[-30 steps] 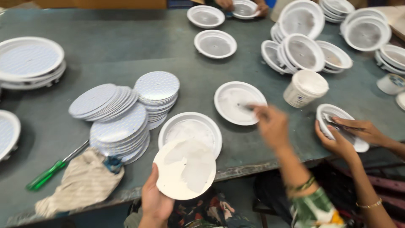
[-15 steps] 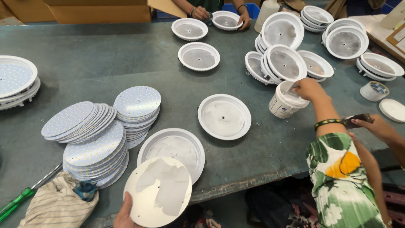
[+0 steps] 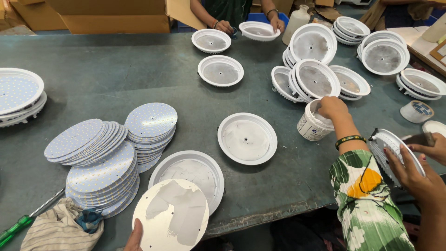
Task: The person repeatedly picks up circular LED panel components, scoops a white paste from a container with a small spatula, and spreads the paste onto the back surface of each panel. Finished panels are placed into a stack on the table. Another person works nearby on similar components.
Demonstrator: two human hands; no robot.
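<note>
The co-worker's hand (image 3: 331,108) now reaches the one tub (image 3: 315,123); left hand (image 3: 134,237) grips one disc (image 3: 171,217).

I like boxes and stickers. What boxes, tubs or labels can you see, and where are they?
Cardboard boxes: far table edge, brown, big.
Small tub: right of middle, round, white, dark label patch; a co-worker's hand reaches in.
Tape roll: far right, round, white, blue-patterned.
Bottle: far side, whitish.

A wide grey-green bench (image 3: 116,74) fills most of the frame, scuffed and evenly lit. Brown cardboard boxes (image 3: 107,16) line its far edge at the upper left.
</note>
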